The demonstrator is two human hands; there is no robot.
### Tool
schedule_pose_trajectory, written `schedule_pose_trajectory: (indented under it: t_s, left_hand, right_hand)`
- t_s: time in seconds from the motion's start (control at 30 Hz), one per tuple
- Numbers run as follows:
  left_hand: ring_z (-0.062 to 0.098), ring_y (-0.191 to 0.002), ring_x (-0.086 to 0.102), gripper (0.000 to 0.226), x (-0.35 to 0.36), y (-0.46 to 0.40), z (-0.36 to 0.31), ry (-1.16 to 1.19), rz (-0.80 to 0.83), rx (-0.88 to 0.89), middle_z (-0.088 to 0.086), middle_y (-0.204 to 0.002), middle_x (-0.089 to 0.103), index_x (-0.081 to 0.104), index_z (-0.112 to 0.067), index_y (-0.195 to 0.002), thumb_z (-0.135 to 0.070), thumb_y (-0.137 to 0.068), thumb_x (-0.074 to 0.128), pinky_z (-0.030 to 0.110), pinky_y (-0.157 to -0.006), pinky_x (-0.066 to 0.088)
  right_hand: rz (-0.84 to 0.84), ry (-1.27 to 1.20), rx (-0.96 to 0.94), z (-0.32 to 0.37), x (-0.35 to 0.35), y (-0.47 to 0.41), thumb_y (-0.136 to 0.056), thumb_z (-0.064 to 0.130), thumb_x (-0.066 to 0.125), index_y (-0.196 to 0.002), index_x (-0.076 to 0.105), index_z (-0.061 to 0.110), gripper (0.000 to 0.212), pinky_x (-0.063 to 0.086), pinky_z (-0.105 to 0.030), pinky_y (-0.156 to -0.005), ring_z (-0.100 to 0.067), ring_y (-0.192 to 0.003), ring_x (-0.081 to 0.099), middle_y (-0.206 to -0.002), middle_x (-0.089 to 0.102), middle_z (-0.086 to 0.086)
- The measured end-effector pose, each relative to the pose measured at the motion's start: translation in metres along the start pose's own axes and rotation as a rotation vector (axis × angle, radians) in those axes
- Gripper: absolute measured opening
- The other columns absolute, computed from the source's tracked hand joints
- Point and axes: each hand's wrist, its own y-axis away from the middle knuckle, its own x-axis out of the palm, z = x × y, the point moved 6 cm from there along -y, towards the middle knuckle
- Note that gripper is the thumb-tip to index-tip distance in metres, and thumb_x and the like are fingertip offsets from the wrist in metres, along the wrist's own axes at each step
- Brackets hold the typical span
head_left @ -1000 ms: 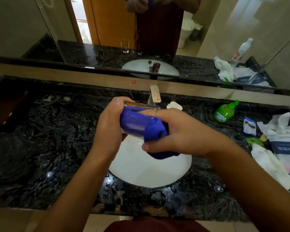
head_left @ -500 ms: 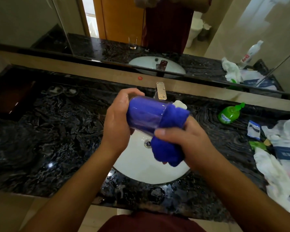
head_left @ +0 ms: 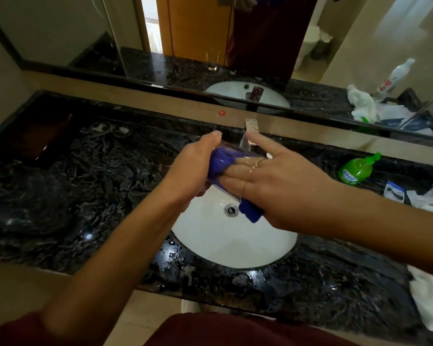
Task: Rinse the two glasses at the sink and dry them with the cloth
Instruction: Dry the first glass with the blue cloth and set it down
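1. Fingers of the right hand (head_left: pixel 280 188) now lie pushed into the glass (head_left: pixel 235 168) with the blue cloth (head_left: pixel 220 161), where half a second ago that hand gripped the cloth bunched at the glass mouth; the index finger points out straight, outside the glass.
2. Nearest the camera, a dark red garment fills the bottom edge, with both bare forearms reaching forward over the black marbled surface (head_left: pixel 85 196).
3. Above the white sink (head_left: pixel 235 245), the left hand (head_left: pixel 195 168) is clenched around the base end of the glass, holding it on its side over the basin; a tail of cloth hangs out near the drain (head_left: pixel 231 210).
4. Right of the sink, a green soap bottle (head_left: pixel 358 169) lies on the wet surface, with white rags (head_left: pixel 430 300) and packets beyond it.
5. Behind the sink stands the tap (head_left: pixel 251 131), and beyond it the mirror (head_left: pixel 235 46), where the second glass (head_left: pixel 212 61) shows in reflection, standing upright on the surface to the sink's left.
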Motion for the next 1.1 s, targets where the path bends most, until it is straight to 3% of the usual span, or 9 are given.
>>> schedule_pose_trajectory:
  t_s: [0.07, 0.17, 0.23, 0.37, 0.43, 0.6, 0.8, 0.93, 1.1]
  left_hand:
    - [0.007, -0.044, 0.037, 0.056, -0.003, 0.004, -0.003, 0.034, -0.092, 0.084, -0.008, -0.051, 0.043, 0.062, -0.019, -0.067, -0.045, -0.109, 0.036, 0.022, -0.043, 0.03]
    - [0.015, -0.064, 0.056, 0.058, -0.008, 0.012, -0.006, 0.034, -0.214, 0.27, 0.008, -0.069, 0.061, 0.064, 0.0, -0.089, -0.049, -0.104, 0.036, 0.031, -0.064, 0.043]
    - [0.021, -0.076, 0.064, 0.045, -0.007, 0.019, -0.009, 0.058, -0.24, 0.431, 0.006, -0.082, 0.071, 0.067, -0.011, -0.097, -0.041, -0.104, 0.034, 0.037, -0.069, 0.048]
    - [0.009, -0.083, 0.065, 0.033, -0.001, 0.041, -0.013, 0.09, -0.255, 0.762, -0.014, -0.099, 0.069, 0.06, -0.026, -0.113, -0.036, -0.103, 0.03, 0.031, -0.073, 0.051]
    - [0.01, -0.087, 0.062, 0.035, 0.004, 0.051, -0.012, 0.102, -0.207, 0.933, -0.015, -0.105, 0.063, 0.056, -0.025, -0.122, -0.047, -0.106, 0.034, 0.031, -0.076, 0.049]
    - [0.017, -0.096, 0.059, 0.042, 0.013, 0.047, -0.018, 0.003, -0.034, 1.001, -0.013, -0.12, 0.057, 0.045, -0.032, -0.136, -0.057, -0.104, 0.039, 0.042, -0.081, 0.05]
    - [0.023, -0.061, 0.052, 0.053, 0.019, 0.022, -0.009, 0.142, 0.201, 0.129, 0.009, -0.078, 0.063, 0.071, -0.035, -0.092, -0.078, -0.092, 0.04, 0.025, -0.048, 0.038]
    - [0.013, -0.055, 0.048, 0.042, 0.022, 0.023, 0.007, 0.242, 0.127, -0.061, 0.002, -0.066, 0.055, 0.072, -0.03, -0.082, -0.067, -0.079, 0.053, 0.022, -0.049, 0.031]
    - [0.014, -0.048, 0.048, 0.054, 0.026, 0.023, 0.016, 0.577, 0.163, -0.14, 0.006, -0.075, 0.057, 0.064, -0.009, -0.116, -0.057, -0.094, 0.052, 0.016, -0.036, 0.031]
  right_hand:
    - [-0.03, -0.253, 0.124, -0.005, 0.0, 0.0, -0.079, 0.011, 0.063, -0.137, 0.062, 0.028, 0.061, 0.032, -0.048, -0.121, -0.016, -0.131, 0.059, -0.138, 0.066, 0.011]
    - [-0.15, -0.982, 0.314, -0.006, -0.003, 0.007, -0.079, -0.002, 0.063, -0.122, 0.067, 0.03, 0.054, 0.054, -0.029, -0.092, -0.012, -0.101, 0.066, -0.11, 0.072, 0.011]
    - [-0.261, -1.417, 0.454, -0.004, -0.003, 0.014, -0.068, -0.006, 0.066, -0.105, 0.076, 0.033, 0.054, 0.052, -0.019, -0.081, -0.006, -0.087, 0.066, -0.097, 0.075, 0.012]
    - [-0.399, -2.166, 0.568, 0.008, 0.011, 0.03, -0.041, 0.005, 0.074, -0.103, 0.08, 0.007, 0.063, 0.057, -0.029, -0.086, -0.027, -0.098, 0.07, -0.11, 0.076, -0.012]
    - [-0.385, -2.383, 0.499, 0.015, 0.001, 0.033, -0.049, 0.013, 0.081, -0.117, 0.073, -0.006, 0.071, 0.058, -0.037, -0.098, -0.034, -0.114, 0.07, -0.126, 0.071, -0.022]
    - [-0.499, -1.985, 0.616, -0.002, -0.011, 0.044, -0.07, 0.011, 0.069, -0.089, 0.084, 0.017, 0.025, 0.057, -0.019, -0.06, -0.013, -0.073, 0.076, -0.091, 0.081, -0.005]
    - [-0.255, -0.582, 0.157, -0.01, -0.018, 0.036, -0.095, 0.031, 0.07, -0.122, 0.071, 0.024, 0.028, 0.048, -0.036, -0.096, -0.013, -0.109, 0.067, -0.115, 0.072, 0.013]
    - [-0.274, -0.483, 0.184, -0.005, -0.008, 0.032, -0.086, 0.059, 0.073, -0.126, 0.072, 0.022, 0.054, 0.053, -0.046, -0.088, -0.022, -0.115, 0.069, -0.122, 0.073, 0.006]
    - [-0.661, -0.535, 0.235, -0.007, -0.034, 0.052, -0.088, 0.048, 0.072, -0.127, 0.067, 0.005, 0.058, 0.048, -0.052, -0.105, -0.03, -0.129, 0.06, -0.136, 0.064, -0.014]
